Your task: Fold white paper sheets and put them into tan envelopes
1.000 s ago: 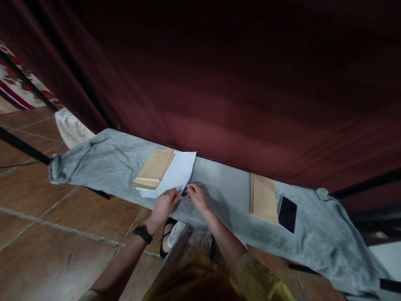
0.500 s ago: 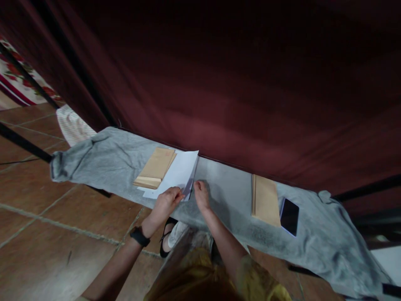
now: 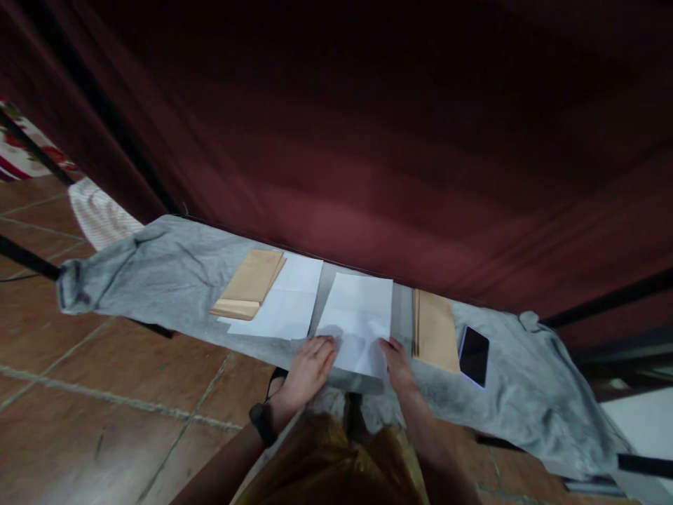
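Note:
Between my hands is a white sheet of paper (image 3: 360, 308), slightly raised at its near end over the grey cloth. My left hand (image 3: 314, 361) grips its near left edge, fingers bent over it. At the near right edge my right hand (image 3: 397, 361) pinches the same sheet, with the thumb on top. To the left lie more white sheets (image 3: 291, 298), showing a crosswise crease. A stack of brown envelopes (image 3: 252, 277) partly covers them. Further brown envelopes (image 3: 437, 330) lie to the right of my right hand.
A phone (image 3: 474, 356) with a dark screen lies right of the right-hand envelopes. Grey cloth (image 3: 179, 270) covers the narrow bench. A dark red curtain (image 3: 341, 175) hangs along its far side, and black bars (image 3: 610, 298) stand at both ends. Brown floor tiles (image 3: 131, 393) show below.
One white sheet has come off the left pile and moved right, to the middle of the bench. My right hand has gone from beside the pile to that sheet's right edge.

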`<state>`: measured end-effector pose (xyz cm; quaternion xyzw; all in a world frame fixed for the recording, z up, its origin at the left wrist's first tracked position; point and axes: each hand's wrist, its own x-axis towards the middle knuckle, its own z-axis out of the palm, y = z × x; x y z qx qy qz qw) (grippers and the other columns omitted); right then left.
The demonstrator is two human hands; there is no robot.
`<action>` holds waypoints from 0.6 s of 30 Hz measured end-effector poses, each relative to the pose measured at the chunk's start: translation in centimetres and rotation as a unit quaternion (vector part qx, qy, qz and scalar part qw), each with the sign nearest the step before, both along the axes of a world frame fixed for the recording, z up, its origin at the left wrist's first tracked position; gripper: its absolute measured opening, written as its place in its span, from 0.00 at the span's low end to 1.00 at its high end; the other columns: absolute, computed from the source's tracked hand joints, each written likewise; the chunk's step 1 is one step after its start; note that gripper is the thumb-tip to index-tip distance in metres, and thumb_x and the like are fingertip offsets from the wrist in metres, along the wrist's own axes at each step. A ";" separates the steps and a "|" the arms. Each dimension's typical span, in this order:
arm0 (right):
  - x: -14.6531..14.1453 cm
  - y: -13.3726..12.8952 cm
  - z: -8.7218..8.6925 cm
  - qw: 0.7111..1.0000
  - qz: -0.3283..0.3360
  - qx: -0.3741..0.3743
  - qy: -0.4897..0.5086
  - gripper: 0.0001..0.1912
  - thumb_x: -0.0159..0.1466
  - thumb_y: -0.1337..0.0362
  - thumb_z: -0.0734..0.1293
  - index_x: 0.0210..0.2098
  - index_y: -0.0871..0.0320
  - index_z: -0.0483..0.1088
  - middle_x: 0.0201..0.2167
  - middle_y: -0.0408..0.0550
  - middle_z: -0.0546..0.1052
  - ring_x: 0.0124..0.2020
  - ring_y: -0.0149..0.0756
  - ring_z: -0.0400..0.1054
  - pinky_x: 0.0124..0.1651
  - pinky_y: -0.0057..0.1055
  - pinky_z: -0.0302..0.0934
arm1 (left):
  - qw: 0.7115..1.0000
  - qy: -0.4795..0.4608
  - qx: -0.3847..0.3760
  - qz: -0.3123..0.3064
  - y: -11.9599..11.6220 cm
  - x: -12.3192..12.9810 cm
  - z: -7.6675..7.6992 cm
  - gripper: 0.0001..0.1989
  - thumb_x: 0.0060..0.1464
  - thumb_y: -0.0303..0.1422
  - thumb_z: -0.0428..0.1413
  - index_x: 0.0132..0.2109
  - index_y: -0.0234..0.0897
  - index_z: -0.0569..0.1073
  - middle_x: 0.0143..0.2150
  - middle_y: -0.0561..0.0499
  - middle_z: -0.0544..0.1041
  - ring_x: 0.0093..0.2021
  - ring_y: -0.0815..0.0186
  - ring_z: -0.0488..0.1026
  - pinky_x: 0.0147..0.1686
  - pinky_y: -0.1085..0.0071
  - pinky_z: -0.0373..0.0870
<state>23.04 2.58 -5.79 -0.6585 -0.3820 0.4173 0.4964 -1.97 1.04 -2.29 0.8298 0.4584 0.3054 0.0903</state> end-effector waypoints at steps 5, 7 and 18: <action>4.4 -3.7 -1.0 0.998 -0.013 -0.036 -0.043 0.24 0.52 0.43 0.69 0.31 0.58 0.78 0.26 0.48 0.81 0.29 0.43 0.75 0.34 0.35 0.68 | 0.994 0.082 -0.018 0.072 5.2 -1.4 -1.7 0.18 0.64 0.25 0.47 0.55 0.37 0.77 0.56 0.40 0.79 0.61 0.52 0.73 0.63 0.50 0.68; 4.5 -3.9 -1.2 0.997 -0.008 -0.036 -0.068 0.22 0.53 0.43 0.68 0.30 0.57 0.78 0.26 0.47 0.80 0.30 0.43 0.75 0.34 0.35 0.68 | 0.987 0.147 -0.025 0.066 7.0 -1.7 -1.8 0.22 0.60 0.20 0.47 0.56 0.37 0.77 0.58 0.41 0.79 0.66 0.50 0.69 0.69 0.45 0.59; 2.4 -2.4 -1.9 0.976 0.006 -0.053 -0.212 0.17 0.62 0.62 0.62 0.47 0.57 0.75 0.34 0.50 0.81 0.35 0.43 0.77 0.41 0.34 0.68 | 0.967 0.219 -0.006 0.127 7.1 -5.3 -2.4 0.19 0.62 0.24 0.46 0.53 0.33 0.78 0.54 0.37 0.81 0.66 0.48 0.70 0.71 0.40 0.53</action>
